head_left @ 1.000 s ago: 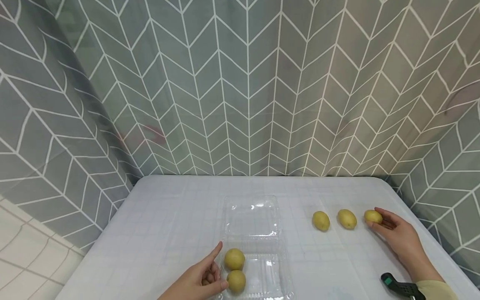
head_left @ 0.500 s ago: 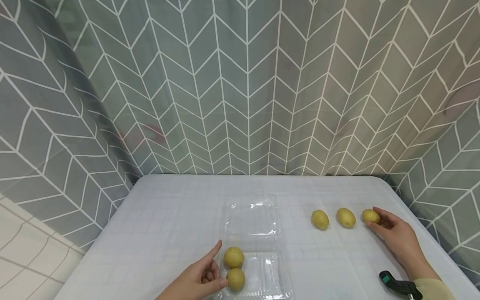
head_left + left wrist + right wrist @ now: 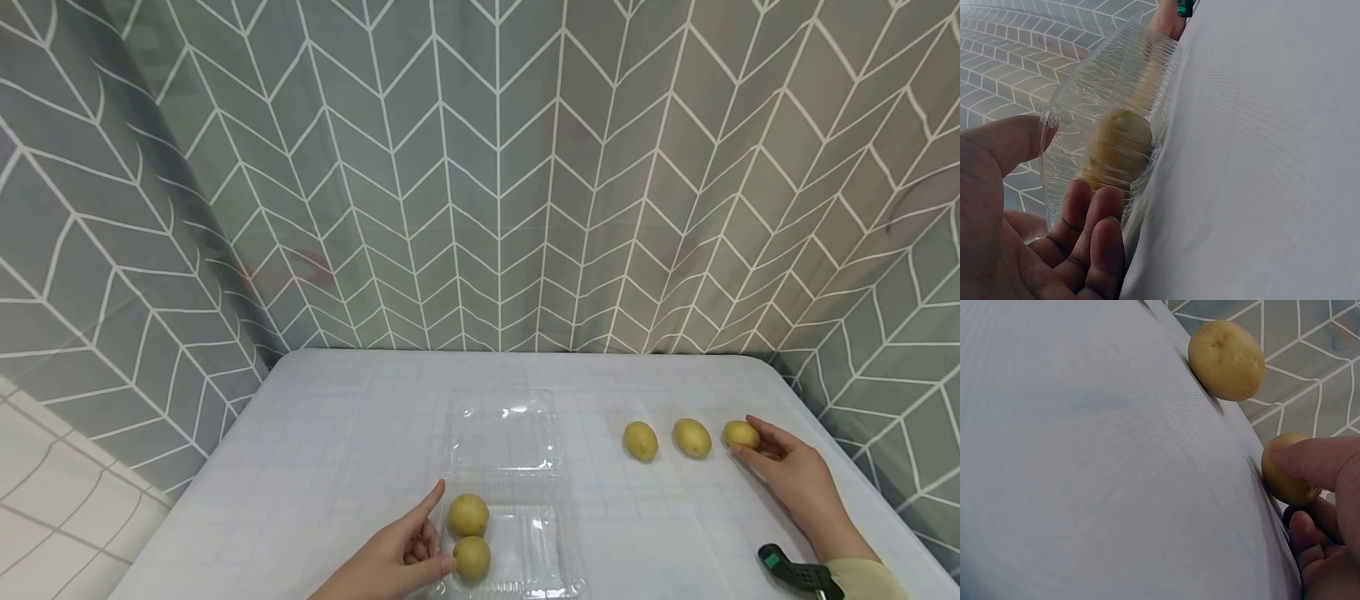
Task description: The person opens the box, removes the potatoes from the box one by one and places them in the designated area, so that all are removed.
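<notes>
At the right of the table, my right hand pinches a small yellow potato between thumb and fingers; the right wrist view shows the thumb across this potato close over the cloth. Front and centre lies a clear hinged plastic container, its lid laid back flat. Two potatoes, a far one and a near one, sit in its left side. My left hand holds the container's left edge, thumb on the rim, index finger extended, other fingers curled against the wall.
Two more potatoes, one at left and one in the middle, lie in a row beside the held one. A white cloth covers the table. Patterned grey curtains stand behind and at both sides. A black strap device is on the right wrist.
Both hands stay nearly where they were, the right on the potato and the left at the container. Only a slight shift of the head view shows.
</notes>
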Motion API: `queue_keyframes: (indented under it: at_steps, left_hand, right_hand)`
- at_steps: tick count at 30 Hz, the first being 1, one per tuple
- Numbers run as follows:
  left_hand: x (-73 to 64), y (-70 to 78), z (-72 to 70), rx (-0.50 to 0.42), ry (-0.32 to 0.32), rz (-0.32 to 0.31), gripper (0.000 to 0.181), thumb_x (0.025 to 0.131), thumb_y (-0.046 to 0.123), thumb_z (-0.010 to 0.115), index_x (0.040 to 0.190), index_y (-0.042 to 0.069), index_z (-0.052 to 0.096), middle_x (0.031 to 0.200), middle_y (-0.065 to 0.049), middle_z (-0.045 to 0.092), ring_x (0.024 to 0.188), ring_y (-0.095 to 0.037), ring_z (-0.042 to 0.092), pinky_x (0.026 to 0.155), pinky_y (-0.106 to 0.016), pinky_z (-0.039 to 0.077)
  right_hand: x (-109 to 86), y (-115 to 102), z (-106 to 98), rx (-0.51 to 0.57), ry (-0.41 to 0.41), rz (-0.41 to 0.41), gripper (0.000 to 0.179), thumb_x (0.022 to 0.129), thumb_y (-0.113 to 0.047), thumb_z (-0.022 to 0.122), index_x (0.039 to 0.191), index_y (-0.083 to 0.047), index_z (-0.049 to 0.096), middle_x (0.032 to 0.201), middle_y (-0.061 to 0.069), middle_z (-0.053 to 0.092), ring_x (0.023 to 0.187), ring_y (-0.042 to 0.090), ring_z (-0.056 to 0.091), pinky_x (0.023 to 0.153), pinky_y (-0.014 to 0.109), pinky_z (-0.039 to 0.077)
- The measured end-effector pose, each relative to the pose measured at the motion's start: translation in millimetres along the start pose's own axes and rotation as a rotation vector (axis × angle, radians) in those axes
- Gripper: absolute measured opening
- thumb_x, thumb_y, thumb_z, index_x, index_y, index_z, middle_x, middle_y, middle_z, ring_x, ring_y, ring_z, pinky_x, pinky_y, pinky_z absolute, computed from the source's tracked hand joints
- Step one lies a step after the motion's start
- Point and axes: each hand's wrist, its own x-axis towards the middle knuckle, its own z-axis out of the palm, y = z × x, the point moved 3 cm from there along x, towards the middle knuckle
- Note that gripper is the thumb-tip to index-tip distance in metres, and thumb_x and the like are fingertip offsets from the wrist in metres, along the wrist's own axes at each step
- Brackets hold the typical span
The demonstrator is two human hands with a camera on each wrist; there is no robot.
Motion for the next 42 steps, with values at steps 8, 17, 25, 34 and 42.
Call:
queue_keyframes:
  at_steps: [8, 17, 25, 34, 42]
  left_hand:
    - [-1.1, 1.0, -0.2, 0.005, 0.014, -0.024, 0.084, 0.094, 0.027, 0.07, 0.159, 0.01, 0.02, 0.094, -0.002, 0.055, 0.079, -0.007, 0.053, 0.068, -0.02, 0.048]
    - [-0.7, -0.1, 0.6, 0.034, 0.045, -0.043, 0.083, 0.093, 0.03, 0.071, 0.158, 0.013, 0.022, 0.094, -0.002, 0.054, 0.078, -0.008, 0.053, 0.066, -0.02, 0.047]
    - [-1.3, 0.9, 1.2, 0.086, 0.051, -0.018, 0.084, 0.094, 0.035, 0.069, 0.158, 0.011, 0.021, 0.095, -0.002, 0.056, 0.08, -0.007, 0.055, 0.069, -0.021, 0.049]
    - [-2.4, -0.9, 2.4, 0.077, 0.048, -0.011, 0.084, 0.094, 0.035, 0.069, 0.158, 0.011, 0.021, 0.096, -0.001, 0.057, 0.08, -0.007, 0.054, 0.069, -0.021, 0.049]
    - [-2.7, 1.6, 1.4, 0.105, 0.058, -0.02, 0.084, 0.094, 0.037, 0.069, 0.158, 0.012, 0.022, 0.095, 0.0, 0.057, 0.081, -0.008, 0.056, 0.07, -0.022, 0.049]
  right_hand:
    - [0.2, 2.0, 0.4, 0.002, 0.002, 0.005, 0.081, 0.093, -0.048, 0.065, 0.149, 0.004, 0.037, 0.138, 0.032, 0.048, 0.114, 0.044, 0.051, 0.085, 0.051, 0.045]
    - [0.8, 0.1, -1.0, 0.035, -0.005, 0.005, 0.084, 0.092, -0.049, 0.066, 0.151, 0.003, 0.034, 0.141, 0.032, 0.044, 0.119, 0.047, 0.048, 0.09, 0.056, 0.042]
    - [-0.7, 0.3, -0.9, 0.03, -0.008, 0.015, 0.086, 0.091, -0.05, 0.067, 0.152, 0.002, 0.033, 0.143, 0.031, 0.043, 0.121, 0.046, 0.049, 0.089, 0.052, 0.045]
    - [1.8, -0.9, 0.2, 0.046, -0.012, 0.035, 0.088, 0.09, -0.053, 0.066, 0.152, 0.001, 0.034, 0.144, 0.029, 0.044, 0.123, 0.045, 0.047, 0.094, 0.059, 0.04]
    - [0.1, 1.5, -0.2, 0.06, 0.001, 0.05, 0.086, 0.09, -0.05, 0.069, 0.151, 0.0, 0.036, 0.143, 0.028, 0.046, 0.11, 0.02, 0.055, 0.089, 0.032, 0.047]
